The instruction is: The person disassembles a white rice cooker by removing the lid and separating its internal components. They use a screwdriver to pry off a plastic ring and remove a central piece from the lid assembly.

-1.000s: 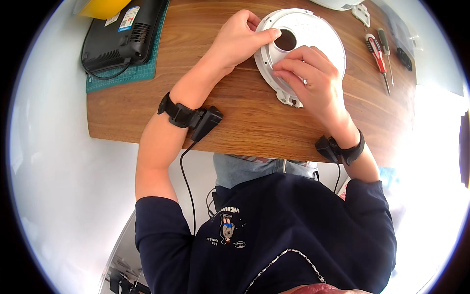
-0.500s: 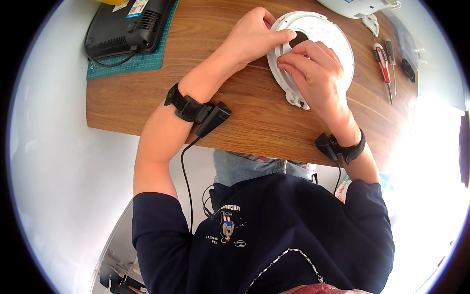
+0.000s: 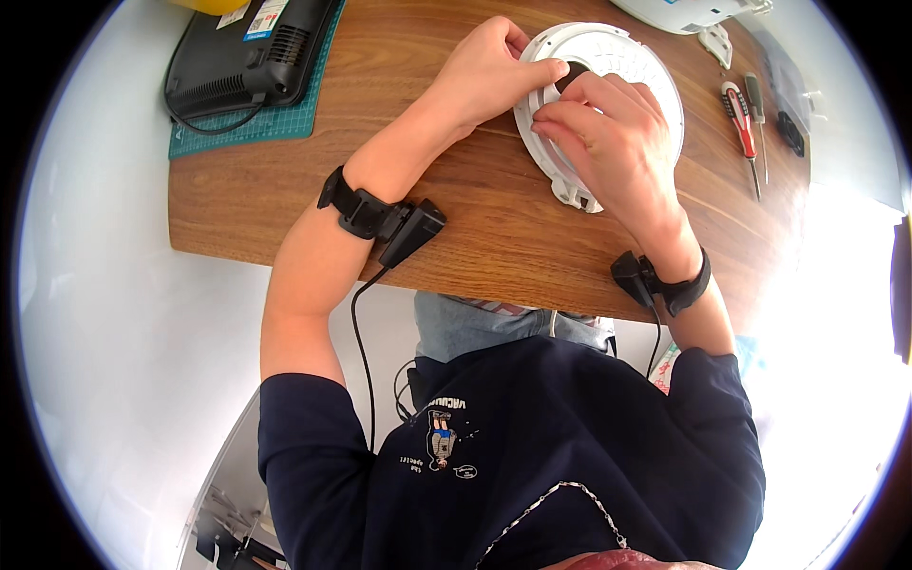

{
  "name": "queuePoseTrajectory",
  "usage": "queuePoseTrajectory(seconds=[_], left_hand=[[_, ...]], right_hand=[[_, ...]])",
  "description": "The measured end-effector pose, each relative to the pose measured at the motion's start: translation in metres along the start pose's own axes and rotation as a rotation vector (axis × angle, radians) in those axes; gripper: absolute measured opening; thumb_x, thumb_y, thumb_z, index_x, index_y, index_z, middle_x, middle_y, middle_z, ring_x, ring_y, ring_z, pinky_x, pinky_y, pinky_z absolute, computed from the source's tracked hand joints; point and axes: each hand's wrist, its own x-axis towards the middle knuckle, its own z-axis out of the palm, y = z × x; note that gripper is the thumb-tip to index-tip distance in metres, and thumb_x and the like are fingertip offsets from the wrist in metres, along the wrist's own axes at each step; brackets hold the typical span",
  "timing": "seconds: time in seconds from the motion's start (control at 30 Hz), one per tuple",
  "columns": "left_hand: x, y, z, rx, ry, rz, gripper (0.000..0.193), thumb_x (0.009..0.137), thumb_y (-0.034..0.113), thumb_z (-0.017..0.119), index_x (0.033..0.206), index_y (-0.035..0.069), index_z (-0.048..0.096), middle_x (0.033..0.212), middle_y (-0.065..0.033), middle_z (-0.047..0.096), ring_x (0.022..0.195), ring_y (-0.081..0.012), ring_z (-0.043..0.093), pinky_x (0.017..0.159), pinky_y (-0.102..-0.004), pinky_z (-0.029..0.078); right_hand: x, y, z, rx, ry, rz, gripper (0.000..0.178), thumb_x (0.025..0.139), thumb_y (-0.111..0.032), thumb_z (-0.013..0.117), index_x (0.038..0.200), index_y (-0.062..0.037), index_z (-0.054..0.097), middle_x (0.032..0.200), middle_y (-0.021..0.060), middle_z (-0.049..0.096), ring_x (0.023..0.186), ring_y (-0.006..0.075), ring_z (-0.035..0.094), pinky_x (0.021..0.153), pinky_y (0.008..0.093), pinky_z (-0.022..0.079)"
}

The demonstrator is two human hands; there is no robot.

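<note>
A round white plastic cover (image 3: 627, 55) with a ribbed inner face and a small tab on its near edge lies on the wooden table. My left hand (image 3: 496, 74) grips its left rim, the thumb laid over the edge and the other fingers partly hidden. Over the cover's left part, my right hand (image 3: 619, 133) is closed in a pinch, thumb against forefinger. Whatever is between those fingertips is too small to make out. A dark round patch (image 3: 570, 78) shows near the cover's middle, partly covered by my right hand.
A red-and-white handled screwdriver (image 3: 739, 119) and a grey-handled one (image 3: 755, 100) lie to the right. Behind them are a small white plastic piece (image 3: 717, 45) and a white appliance body (image 3: 679, 11). A black device (image 3: 242, 57) sits on a green cutting mat (image 3: 204, 142) at far left.
The cover and both hands have shifted very slightly to the left. My right hand's pinch has moved a little over the cover; my left hand keeps its grip on the rim.
</note>
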Motion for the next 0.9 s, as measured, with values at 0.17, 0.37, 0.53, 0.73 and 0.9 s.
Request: queuePoseTrajectory(seconds=[0.17, 0.37, 0.53, 0.73, 0.9], left_hand=[[0.0, 0.001, -0.002, -0.016, -0.032, -0.022, 0.06, 0.08, 0.035, 0.085, 0.114, -0.007, 0.059, 0.104, -0.0158, 0.065, 0.092, -0.0196, 0.063, 0.076, -0.0332, 0.055], [0.0, 0.0, 0.0, 0.026, 0.0, 0.008, 0.049, 0.086, 0.034, 0.084, 0.11, -0.002, 0.062, 0.094, -0.007, 0.064, 0.081, -0.0122, 0.06, 0.065, -0.0277, 0.05], [0.001, 0.0, 0.0, 0.02, -0.009, 0.014, 0.047, 0.087, 0.033, 0.083, 0.111, -0.002, 0.062, 0.096, -0.0073, 0.064, 0.082, -0.0121, 0.06, 0.066, -0.0276, 0.05], [-0.002, 0.001, -0.001, -0.003, -0.022, -0.018, 0.047, 0.088, 0.033, 0.083, 0.111, -0.002, 0.062, 0.097, -0.0073, 0.064, 0.082, -0.0119, 0.06, 0.066, -0.0274, 0.05], [-0.007, 0.008, -0.001, 0.015, -0.009, -0.02, 0.045, 0.088, 0.032, 0.082, 0.111, -0.001, 0.062, 0.099, -0.0071, 0.064, 0.083, -0.0119, 0.06, 0.066, -0.0263, 0.049]], right_hand=[[0.0, 0.002, 0.001, 0.015, 0.003, 0.004, 0.007, 0.079, -0.018, 0.08, 0.08, -0.0144, 0.075, 0.083, -0.0049, 0.06, 0.08, 0.0177, 0.061, 0.074, 0.0354, 0.046], [0.0, 0.008, 0.001, 0.13, -0.003, 0.036, 0.006, 0.078, -0.019, 0.081, 0.081, -0.016, 0.078, 0.078, -0.0038, 0.061, 0.077, 0.0192, 0.061, 0.072, 0.0363, 0.046], [-0.003, 0.01, -0.002, 0.288, -0.033, 0.118, 0.009, 0.081, -0.017, 0.081, 0.089, -0.0146, 0.081, 0.075, -0.0013, 0.063, 0.073, 0.0226, 0.061, 0.069, 0.0364, 0.048], [-0.009, 0.021, -0.023, 0.289, 0.059, 0.238, 0.015, 0.084, -0.009, 0.079, 0.1, -0.0093, 0.081, 0.084, 0.004, 0.072, 0.077, 0.022, 0.067, 0.073, 0.0341, 0.052], [-0.035, 0.098, -0.071, -0.116, 0.17, 0.59, 0.021, 0.096, -0.02, 0.071, 0.113, -0.0089, 0.077, 0.105, 0.0084, 0.074, 0.089, 0.0219, 0.071, 0.081, 0.0339, 0.055]])
